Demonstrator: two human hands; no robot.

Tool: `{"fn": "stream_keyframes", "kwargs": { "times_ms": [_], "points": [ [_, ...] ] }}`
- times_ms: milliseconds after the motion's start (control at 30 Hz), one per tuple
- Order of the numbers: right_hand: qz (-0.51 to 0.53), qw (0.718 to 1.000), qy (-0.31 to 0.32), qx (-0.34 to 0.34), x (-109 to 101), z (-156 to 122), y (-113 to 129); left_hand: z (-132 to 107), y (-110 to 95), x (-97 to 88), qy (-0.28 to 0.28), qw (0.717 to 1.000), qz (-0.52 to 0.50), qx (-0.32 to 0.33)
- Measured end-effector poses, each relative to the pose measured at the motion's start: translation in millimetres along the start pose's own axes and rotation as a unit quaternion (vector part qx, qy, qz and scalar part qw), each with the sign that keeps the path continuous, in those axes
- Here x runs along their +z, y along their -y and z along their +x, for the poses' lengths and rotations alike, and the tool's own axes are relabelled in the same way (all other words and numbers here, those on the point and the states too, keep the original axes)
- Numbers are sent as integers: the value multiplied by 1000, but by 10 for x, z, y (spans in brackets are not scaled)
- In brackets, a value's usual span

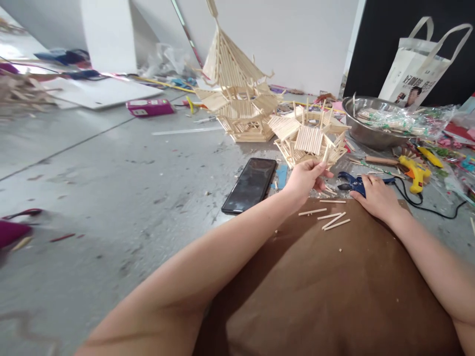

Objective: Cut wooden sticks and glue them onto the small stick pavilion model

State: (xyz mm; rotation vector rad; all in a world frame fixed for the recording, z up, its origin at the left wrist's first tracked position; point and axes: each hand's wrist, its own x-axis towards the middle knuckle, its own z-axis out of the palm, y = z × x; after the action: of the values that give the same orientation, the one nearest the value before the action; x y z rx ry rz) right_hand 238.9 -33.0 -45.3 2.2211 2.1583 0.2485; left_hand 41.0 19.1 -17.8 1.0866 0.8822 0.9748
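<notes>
My left hand [305, 179] pinches a short wooden stick [326, 154] upright, just in front of a small stick-built roof section [309, 139]. My right hand [374, 197] lies palm down over the blue-handled cutters [351, 182] on the floor, fingers curled on the handles. Several cut wooden sticks [331, 217] lie on the brown cloth [326, 287] between my arms. Behind stands a taller stick pagoda [235, 94].
A black phone [251, 185] lies left of my left hand. A yellow glue gun [414, 173] with a black cord sits to the right. A steel bowl [365, 129] of sticks and a white tote bag [419, 69] stand at the back right. A pink box [149, 107] lies further left.
</notes>
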Motion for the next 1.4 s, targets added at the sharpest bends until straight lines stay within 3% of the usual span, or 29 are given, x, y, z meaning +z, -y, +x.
{"fn": "stream_keyframes", "kwargs": {
  "times_ms": [200, 400, 700, 1400],
  "points": [
    [10, 1000, 6, 0, 12, 11, 3, 92, 1, 57, -61, 998, -32, 2],
    [6, 1000, -6, -3, 35, 6, 1, 148, -4, 142, -72, 995, -67, 14],
    [15, 1000, 6, -2, 17, 10, 2, 189, 43, 126, -71, 989, -131, -7],
    [21, 1000, 21, 2, -11, 15, 12, 212, 36, 63, -47, 990, -136, 5]
  ]
}}
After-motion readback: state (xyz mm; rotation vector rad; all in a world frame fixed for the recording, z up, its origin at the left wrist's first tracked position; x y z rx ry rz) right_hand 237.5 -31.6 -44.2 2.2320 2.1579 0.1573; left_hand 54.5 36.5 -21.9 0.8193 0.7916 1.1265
